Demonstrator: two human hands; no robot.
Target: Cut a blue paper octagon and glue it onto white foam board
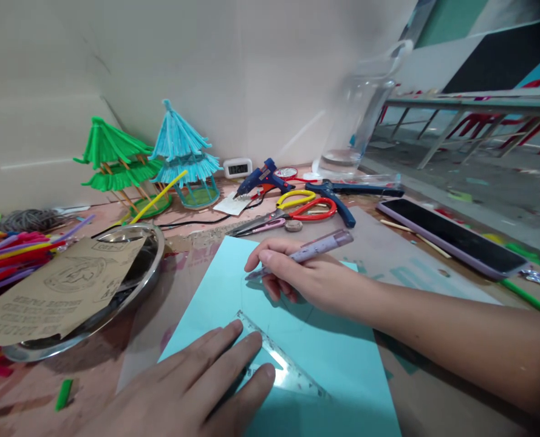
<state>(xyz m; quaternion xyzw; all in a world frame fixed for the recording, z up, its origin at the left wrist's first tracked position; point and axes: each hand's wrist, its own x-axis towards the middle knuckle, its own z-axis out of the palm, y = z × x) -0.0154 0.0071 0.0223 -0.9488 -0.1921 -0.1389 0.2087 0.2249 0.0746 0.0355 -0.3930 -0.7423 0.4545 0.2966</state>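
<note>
A sheet of light blue paper [342,364] lies in front of me with faint pencil-thin lines on it. My right hand [292,273] is closed around a pale purple pen [327,244], its tip at the upper part of the sheet. My left hand [206,376] lies flat, fingers stretched out, at the lower left of the sheet. Its fingertips rest on a clear set square [292,371], whose long edge slants down to the right. Part of the set square is hidden under the fingers.
Left are a metal tray [158,261] under brown card [64,291] and pipe cleaners [14,255]. Behind stand a green pagoda model [115,145], a blue one [181,139], a glue gun [263,177], scissors [313,209] and pliers [342,197]. A phone [447,237] and clear jug [354,121] are right.
</note>
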